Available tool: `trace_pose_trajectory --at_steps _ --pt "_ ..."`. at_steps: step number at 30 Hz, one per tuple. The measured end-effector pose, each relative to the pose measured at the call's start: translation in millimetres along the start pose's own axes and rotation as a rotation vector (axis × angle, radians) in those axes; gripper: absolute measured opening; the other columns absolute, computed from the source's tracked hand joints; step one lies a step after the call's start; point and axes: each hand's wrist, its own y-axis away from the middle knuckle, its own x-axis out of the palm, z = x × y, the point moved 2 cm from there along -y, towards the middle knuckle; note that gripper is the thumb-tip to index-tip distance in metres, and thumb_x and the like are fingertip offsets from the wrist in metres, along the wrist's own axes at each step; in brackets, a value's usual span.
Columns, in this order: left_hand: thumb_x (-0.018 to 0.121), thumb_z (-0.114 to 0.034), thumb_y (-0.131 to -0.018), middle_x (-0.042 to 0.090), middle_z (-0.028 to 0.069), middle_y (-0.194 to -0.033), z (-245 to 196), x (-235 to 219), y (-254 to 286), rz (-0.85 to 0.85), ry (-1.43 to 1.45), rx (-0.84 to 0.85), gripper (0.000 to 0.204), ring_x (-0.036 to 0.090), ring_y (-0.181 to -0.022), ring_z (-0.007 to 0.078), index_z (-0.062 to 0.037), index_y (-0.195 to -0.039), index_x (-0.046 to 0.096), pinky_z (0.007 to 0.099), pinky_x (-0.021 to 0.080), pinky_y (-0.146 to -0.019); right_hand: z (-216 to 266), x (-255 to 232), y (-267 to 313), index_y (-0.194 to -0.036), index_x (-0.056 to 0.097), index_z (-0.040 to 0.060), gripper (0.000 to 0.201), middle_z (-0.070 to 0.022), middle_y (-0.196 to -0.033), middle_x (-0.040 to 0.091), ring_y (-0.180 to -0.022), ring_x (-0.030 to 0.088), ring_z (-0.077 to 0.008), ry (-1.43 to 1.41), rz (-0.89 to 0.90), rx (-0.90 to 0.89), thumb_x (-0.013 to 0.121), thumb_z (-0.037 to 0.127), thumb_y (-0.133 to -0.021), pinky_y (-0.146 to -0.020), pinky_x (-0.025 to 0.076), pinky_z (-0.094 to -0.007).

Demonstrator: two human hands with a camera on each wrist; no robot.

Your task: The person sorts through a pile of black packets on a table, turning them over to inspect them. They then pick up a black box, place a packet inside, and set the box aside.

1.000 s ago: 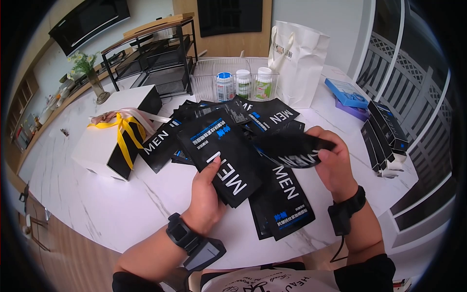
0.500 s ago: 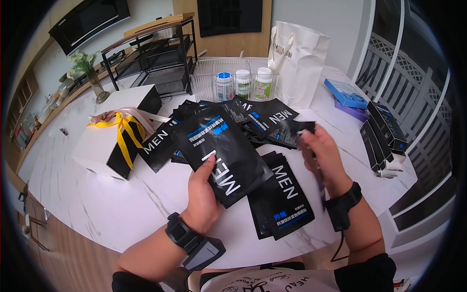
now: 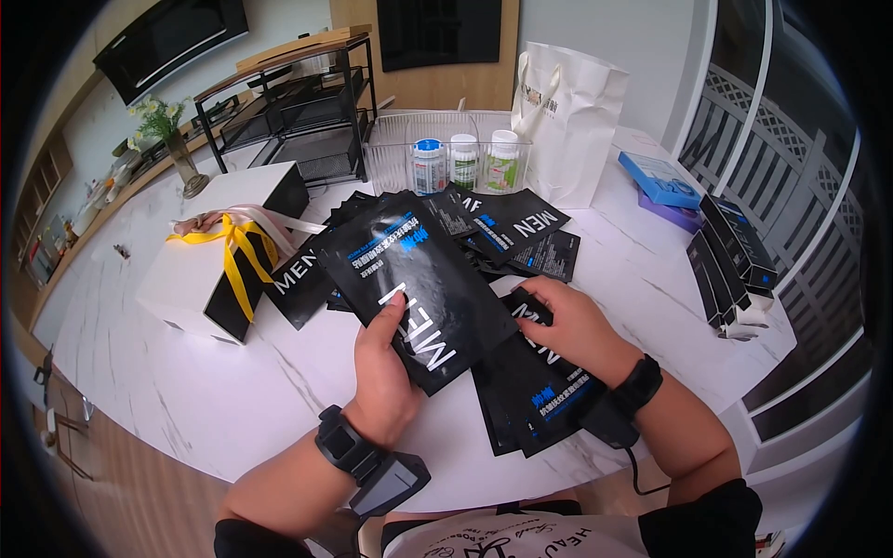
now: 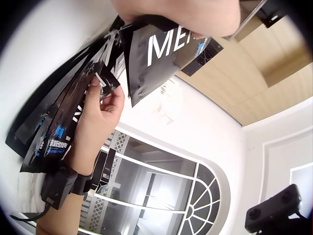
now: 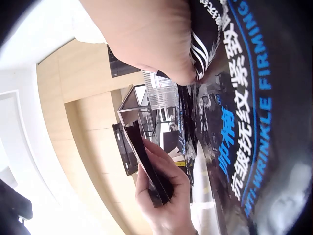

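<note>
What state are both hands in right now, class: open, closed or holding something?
Left hand: holding a stack of black packets.
Right hand: pinching a black packet.

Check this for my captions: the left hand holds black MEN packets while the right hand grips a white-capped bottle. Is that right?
Not quite: the right hand pinches a black MEN packet, as the head view shows. The left hand does hold black MEN packets.

Bright indoor light, pale glare on the raised black packet [image 3: 430, 296], dark fisheye edges.
</note>
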Motion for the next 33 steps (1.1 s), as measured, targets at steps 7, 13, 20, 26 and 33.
trace_pose_trajectory --at_steps 7,13,20,26,33 --pt "0.044 -0.018 -0.089 0.061 0.0125 -0.096 2.6 0.4 -0.7 0.037 0.042 -0.078 0.027 0.062 -0.084 0.0231 0.0011 -0.107 0.049 0.0350 0.050 -0.076 22.8 -14.9 5.3 -0.095 0.056 0.0038 0.026 -0.0072 -0.089 0.054 -0.080 0.057 -0.0213 0.164 -0.252 -0.118 0.064 0.017 -0.075 -0.065 0.045 -0.0301" --pt "0.047 -0.016 -0.088 0.061 0.0123 -0.096 6.8 1.0 0.4 0.080 -0.018 -0.146 0.026 0.062 -0.083 0.0224 0.0015 -0.107 0.050 0.0350 0.051 -0.074 23.8 -11.0 16.6 -0.079 0.055 0.0041 0.019 0.0000 -0.069 0.050 -0.060 0.047 -0.0074 -0.402 -0.111 -0.145 0.066 0.019 -0.077 -0.054 0.038 -0.0206" --pt "0.054 -0.013 -0.086 0.061 0.0105 -0.095 10.9 6.0 2.1 0.109 -0.115 -0.124 0.026 0.062 -0.082 0.0195 0.0001 -0.107 0.050 0.0312 0.052 -0.072 26.5 -3.4 17.1 -0.069 0.046 0.0031 0.027 0.0015 -0.062 0.045 -0.056 0.042 -0.0057 -0.391 0.006 -0.038 0.068 0.017 -0.077 -0.050 0.036 -0.0207" --pt "0.054 -0.013 -0.085 0.060 0.0103 -0.097 12.3 4.3 -0.3 0.117 -0.115 -0.127 0.026 0.062 -0.082 0.0191 -0.0001 -0.107 0.050 0.0308 0.052 -0.073 13.4 -2.7 8.8 -0.076 0.049 0.0008 0.018 -0.0008 -0.069 0.045 -0.059 0.042 -0.0060 -0.420 -0.116 -0.066 0.057 0.015 -0.085 -0.051 0.035 -0.0205" --pt "0.044 -0.014 -0.089 0.059 0.0145 -0.099 7.6 0.3 -3.1 0.076 0.047 -0.126 0.028 0.061 -0.088 0.0257 0.0026 -0.111 0.047 0.0372 0.050 -0.079 8.6 -34.3 12.2 -0.109 0.049 0.0013 0.033 -0.0031 -0.094 0.055 -0.075 0.052 -0.0065 -0.814 -0.447 -0.033 0.043 -0.005 -0.077 -0.056 0.046 -0.0198"
